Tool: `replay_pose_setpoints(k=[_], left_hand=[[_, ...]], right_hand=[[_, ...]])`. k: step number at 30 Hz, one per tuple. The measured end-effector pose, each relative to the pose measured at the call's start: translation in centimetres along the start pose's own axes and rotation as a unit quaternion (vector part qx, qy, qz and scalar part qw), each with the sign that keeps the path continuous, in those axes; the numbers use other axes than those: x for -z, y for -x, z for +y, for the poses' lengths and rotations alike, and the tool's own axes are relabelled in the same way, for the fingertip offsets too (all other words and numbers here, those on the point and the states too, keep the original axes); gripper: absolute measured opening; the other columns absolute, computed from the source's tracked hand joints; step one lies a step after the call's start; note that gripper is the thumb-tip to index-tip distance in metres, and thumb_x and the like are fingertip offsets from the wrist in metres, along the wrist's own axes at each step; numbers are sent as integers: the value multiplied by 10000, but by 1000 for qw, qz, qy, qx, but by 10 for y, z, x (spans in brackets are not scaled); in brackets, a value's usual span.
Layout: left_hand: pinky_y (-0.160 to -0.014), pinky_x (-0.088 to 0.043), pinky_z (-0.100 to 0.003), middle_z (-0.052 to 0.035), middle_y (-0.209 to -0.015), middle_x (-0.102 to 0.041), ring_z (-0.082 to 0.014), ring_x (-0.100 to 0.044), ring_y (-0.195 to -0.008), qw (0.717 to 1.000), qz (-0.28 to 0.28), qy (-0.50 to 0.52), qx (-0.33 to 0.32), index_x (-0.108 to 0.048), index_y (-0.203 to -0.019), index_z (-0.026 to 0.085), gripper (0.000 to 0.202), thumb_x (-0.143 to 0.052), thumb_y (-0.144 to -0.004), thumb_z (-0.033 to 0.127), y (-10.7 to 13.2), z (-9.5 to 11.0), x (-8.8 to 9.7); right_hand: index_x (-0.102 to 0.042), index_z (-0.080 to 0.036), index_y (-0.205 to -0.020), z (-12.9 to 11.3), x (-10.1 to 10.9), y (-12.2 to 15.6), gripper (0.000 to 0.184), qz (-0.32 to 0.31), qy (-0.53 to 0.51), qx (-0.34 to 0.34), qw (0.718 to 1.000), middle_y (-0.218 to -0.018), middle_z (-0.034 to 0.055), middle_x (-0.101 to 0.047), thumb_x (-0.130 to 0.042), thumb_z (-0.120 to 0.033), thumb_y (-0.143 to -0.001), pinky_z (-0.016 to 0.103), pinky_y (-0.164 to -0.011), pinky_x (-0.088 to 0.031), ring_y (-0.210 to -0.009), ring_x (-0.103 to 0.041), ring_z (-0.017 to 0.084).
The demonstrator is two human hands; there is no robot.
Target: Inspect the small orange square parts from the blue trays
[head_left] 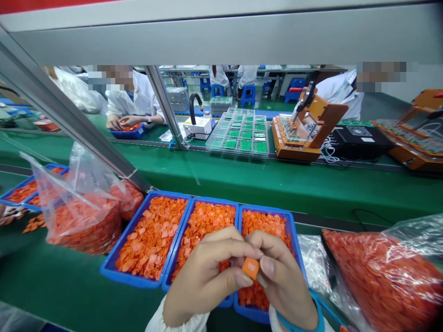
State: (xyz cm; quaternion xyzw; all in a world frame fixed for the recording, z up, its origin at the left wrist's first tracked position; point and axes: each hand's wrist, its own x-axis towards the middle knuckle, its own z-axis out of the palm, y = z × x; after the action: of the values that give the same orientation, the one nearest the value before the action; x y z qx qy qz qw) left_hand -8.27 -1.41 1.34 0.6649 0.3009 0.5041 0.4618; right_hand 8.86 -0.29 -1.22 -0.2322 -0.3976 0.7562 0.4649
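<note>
My left hand (204, 276) and my right hand (287, 281) meet just above the blue trays, fingers curled. Together they pinch one small orange plastic piece (250, 267) between thumbs and fingertips. Below them lie three blue trays side by side: the left tray (110, 263), the middle tray (200, 203) and the right tray (265, 210), each filled with several small orange pieces. My hands hover over the middle and right trays.
Clear bags of orange pieces sit at left (83, 212) and right (384, 272). A green conveyor belt (277, 184) runs across. Beyond it are a clear tray of green circuit boards (242, 133), orange fixtures (304, 129) and a co-worker in white (131, 103).
</note>
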Motion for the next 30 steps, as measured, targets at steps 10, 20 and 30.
replay_pose_setpoints(k=[10,20,30], left_hand=[[-704,-454,-238,-16,-904,-593,-121,-561,-796,1000,-6,-5,-1,-717,-1332,367,312,-626,-1038,420,-1,-2,1],[-715,-459,-230,-20,-900,-599,-121,-569,-815,1000,-6,3,-10,-725,-1318,339,312,-650,-1025,417,-3,-4,-2],[-708,-486,-243,-29,-903,-616,-134,-611,-790,1000,6,21,-3,-755,-1272,338,332,-734,-957,445,-3,-4,-2]], right_hand=[[-766,-236,-926,5,0,0,267,15,-31,28,999,-661,-39,-522,-817,-487,-849,228,-509,-288,-545,-365,95],[-765,-228,-943,9,4,1,311,28,-19,47,998,-744,-13,-584,-845,-500,-814,256,-636,-414,-677,-479,139],[-708,-208,-879,5,-1,2,323,14,-23,36,999,-735,4,-595,-815,-509,-832,281,-630,-415,-677,-511,159]])
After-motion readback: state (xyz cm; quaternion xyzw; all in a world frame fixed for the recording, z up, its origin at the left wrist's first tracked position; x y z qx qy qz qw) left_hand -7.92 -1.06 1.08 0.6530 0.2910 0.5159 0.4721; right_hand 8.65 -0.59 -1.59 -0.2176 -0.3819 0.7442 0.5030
